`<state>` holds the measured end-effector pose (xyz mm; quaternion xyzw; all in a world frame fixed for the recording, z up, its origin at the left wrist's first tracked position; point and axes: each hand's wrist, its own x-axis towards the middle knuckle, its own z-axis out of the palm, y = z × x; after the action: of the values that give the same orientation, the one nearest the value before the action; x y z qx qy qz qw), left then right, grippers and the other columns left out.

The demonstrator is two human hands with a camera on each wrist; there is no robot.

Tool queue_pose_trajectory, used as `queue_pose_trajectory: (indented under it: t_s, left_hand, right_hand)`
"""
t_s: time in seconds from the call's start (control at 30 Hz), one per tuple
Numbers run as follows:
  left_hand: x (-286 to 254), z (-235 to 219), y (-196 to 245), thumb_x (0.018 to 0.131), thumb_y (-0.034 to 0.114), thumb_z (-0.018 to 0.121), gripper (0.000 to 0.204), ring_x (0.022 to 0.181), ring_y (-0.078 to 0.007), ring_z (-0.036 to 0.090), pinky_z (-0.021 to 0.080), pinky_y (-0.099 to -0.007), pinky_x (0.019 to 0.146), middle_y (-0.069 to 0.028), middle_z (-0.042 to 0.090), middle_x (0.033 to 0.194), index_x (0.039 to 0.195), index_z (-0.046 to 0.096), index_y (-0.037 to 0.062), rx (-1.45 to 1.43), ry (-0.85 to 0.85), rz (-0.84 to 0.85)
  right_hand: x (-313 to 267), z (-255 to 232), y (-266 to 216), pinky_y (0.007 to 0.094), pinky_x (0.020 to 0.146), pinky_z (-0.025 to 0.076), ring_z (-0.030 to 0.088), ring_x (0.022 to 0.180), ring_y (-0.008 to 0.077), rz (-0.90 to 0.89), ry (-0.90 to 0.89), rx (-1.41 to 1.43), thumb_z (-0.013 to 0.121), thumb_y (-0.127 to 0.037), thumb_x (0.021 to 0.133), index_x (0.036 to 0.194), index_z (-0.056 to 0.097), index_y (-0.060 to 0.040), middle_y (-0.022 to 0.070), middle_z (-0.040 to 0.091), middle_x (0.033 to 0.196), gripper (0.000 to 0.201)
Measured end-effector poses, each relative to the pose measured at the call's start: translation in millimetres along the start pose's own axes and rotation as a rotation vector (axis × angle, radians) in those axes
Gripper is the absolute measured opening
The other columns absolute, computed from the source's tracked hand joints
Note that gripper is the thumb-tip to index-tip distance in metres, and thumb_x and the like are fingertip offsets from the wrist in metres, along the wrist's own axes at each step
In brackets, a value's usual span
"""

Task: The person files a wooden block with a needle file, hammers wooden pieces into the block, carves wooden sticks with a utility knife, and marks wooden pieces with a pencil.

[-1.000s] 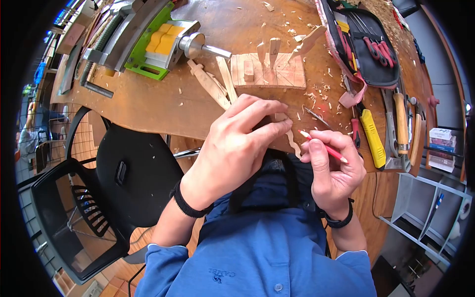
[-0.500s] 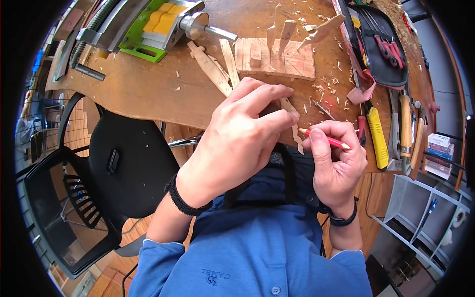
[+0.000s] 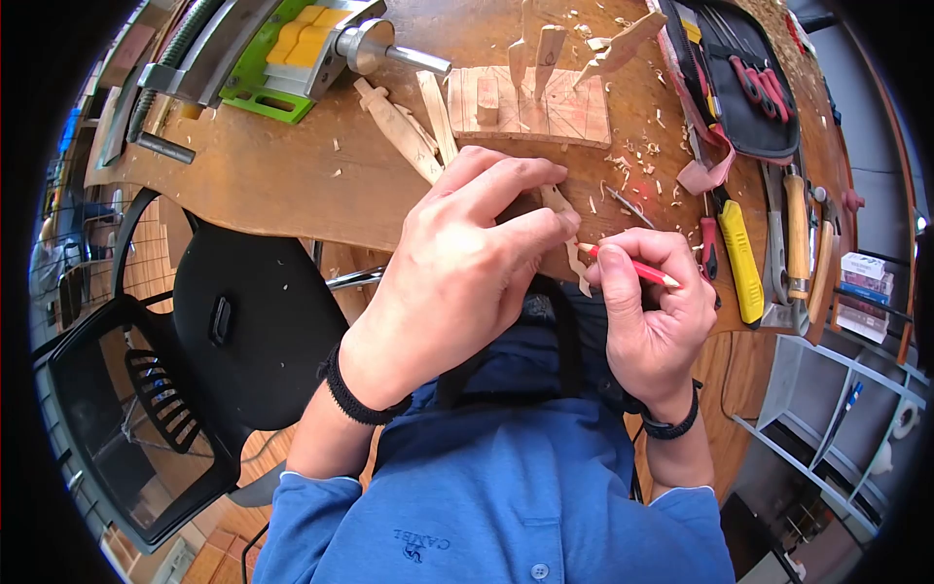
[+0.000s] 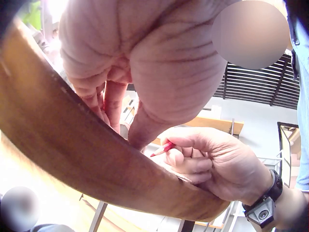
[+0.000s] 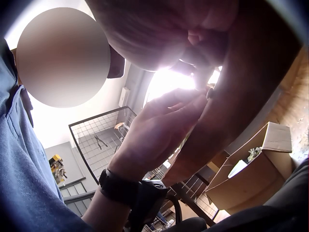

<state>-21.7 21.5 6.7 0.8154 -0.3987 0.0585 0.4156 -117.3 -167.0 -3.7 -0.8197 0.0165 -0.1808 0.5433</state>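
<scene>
A thin, wavy-edged piece of light wood [image 3: 576, 261] lies at the front edge of the workbench. My left hand [image 3: 472, 238] arches over its upper part and holds it there between thumb and fingers, hiding some of it. In my right hand [image 3: 660, 307] a red pencil [image 3: 650, 272] is pinched between thumb and fingers. Its left tip overlaps the wood's right side, close to the left fingertips. From the left wrist view, the right hand [image 4: 222, 162] with the pencil [image 4: 163, 149] is right at the bench edge.
Behind the hands, a marked wooden block [image 3: 564, 117] carries upright carved pieces. A vise [image 3: 292, 58] stands back left, near wooden offcuts [image 3: 399, 131]. To the right lie a yellow cutter [image 3: 741, 258], a wood-handled tool [image 3: 796, 234] and a tool case [image 3: 749, 88]. A black chair [image 3: 258, 321] stands left.
The right hand has brought the pencil slightly left and up, so its tip now overlaps the wood piece. My left hand stays over the wood. The head view has shifted a little.
</scene>
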Motion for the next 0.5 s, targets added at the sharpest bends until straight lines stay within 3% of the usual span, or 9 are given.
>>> queue_pose_trajectory:
  t_s: [0.5]
  left_hand:
    - [-0.1,1.4,-1.2,0.077,-0.005,0.077,0.031,0.109,-0.0341,0.071,0.059,-0.0433,0.094,-0.0123,0.075,0.127,0.105,0.081,0.0073,0.003,0.007,0.006]
  right_hand:
    - [0.3,0.3,-0.3,0.0267,0.067,0.057,0.073,0.075,0.0121,0.006,-0.011,-0.035,0.075,-0.003,0.103,0.105,0.071,0.0035,0.009,0.076,0.092,0.008]
